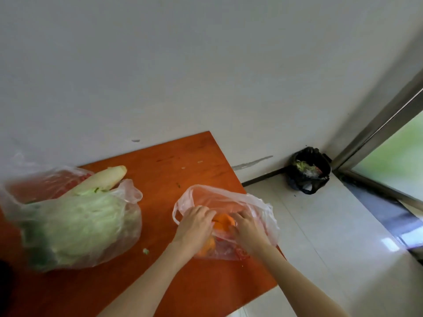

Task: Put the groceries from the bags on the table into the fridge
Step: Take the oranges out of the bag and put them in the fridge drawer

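Both hands reach into the small plastic bag [229,216] on the orange counter [183,161]: the left hand [194,223] and right hand [243,225] curl around an orange [223,221]. A cabbage bag [77,225] sits left.

Left hand [194,221] and right hand [246,227], fingers curled around an orange fruit [223,221] between them, inside a thin plastic bag [256,204] on the orange table [174,170]. Well to the left of the left hand: a second bag [128,227] holding cabbage [82,223] and a white radish [103,179].
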Motion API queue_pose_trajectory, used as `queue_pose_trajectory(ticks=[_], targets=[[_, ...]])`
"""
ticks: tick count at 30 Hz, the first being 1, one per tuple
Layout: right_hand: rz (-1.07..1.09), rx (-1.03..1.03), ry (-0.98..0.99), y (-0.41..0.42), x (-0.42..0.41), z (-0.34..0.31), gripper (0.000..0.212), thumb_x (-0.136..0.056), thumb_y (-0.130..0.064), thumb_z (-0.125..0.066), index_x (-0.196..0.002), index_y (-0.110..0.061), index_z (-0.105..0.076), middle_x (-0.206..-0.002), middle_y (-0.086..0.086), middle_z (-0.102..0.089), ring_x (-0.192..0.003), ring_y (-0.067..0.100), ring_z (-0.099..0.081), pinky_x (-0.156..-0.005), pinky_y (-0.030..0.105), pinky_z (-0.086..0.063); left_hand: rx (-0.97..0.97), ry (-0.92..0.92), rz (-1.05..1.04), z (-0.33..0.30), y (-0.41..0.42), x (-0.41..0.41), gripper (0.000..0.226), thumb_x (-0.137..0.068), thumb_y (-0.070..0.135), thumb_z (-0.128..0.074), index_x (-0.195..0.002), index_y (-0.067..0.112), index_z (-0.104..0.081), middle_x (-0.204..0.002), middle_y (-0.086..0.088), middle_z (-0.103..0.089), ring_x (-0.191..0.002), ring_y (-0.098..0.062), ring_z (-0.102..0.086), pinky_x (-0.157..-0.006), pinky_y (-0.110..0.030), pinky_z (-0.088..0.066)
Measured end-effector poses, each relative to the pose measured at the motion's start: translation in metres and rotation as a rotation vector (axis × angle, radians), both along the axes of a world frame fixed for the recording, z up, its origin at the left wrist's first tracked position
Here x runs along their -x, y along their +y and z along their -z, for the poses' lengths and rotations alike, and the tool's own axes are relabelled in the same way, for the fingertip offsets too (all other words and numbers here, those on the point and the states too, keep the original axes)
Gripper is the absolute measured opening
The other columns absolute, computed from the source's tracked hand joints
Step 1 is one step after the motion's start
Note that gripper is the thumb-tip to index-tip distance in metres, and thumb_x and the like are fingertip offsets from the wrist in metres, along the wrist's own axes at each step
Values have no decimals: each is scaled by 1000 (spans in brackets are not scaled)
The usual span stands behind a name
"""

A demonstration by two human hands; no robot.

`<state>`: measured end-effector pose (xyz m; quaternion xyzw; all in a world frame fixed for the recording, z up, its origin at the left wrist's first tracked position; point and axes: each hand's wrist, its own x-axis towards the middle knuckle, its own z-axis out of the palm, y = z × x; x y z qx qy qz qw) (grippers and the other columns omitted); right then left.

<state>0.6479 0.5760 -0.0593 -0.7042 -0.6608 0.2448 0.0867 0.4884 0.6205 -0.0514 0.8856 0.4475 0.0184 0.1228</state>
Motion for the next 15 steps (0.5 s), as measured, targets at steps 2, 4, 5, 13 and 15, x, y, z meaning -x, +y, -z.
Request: queue_pose_trajectory(ticks=[2,4,5,13,15], targets=[[9,72,-13,9,4,9,39,-98,-25,-38,-137,-23,-39,-142,0,-41,-125,16,-44,-99,27,-37,10,58,5,8,12,0,38,-93,18,-49,-131,14,-47,-132,-3,-50,-124,-18,-42,-106,-30,-28],[20,157,-2,15,7,16,48,-93,-21,-45,-139,-24,-33,-143,2,-40,-124,20,-46,-98,30,-41,50,111,-14,15,20,1,46,-86,16,-58,-130,14,-47,-132,-4,-49,-124,-20,-42,-106,-31,-29],[23,198,8,17,9,18,56,-89,-20,-50,-141,-23,-30,-144,3,-38,-125,23,-45,-99,33,-43,73,134,-22,17,22,1,50,-83,16,-61,-130,13,-47,-132,-5,-49,-125,-21,-42,-107,-32,-29],[12,246,33,29,18,39,81,-79,-33,-65,-144,-20,-19,-146,4,-30,-129,29,-39,-103,39,-40,135,260,-55,33,32,1,52,-81,14,-63,-129,13,-44,-132,-7,-47,-124,-23,-44,-103,-32,-36],[29,221,46,28,18,39,79,-79,-34,-65,-143,-18,-21,-144,3,-32,-129,28,-39,-103,37,-39,146,304,-51,30,33,-1,52,-82,13,-62,-130,12,-43,-132,-8,-47,-123,-24,-45,-101,-32,-38]])
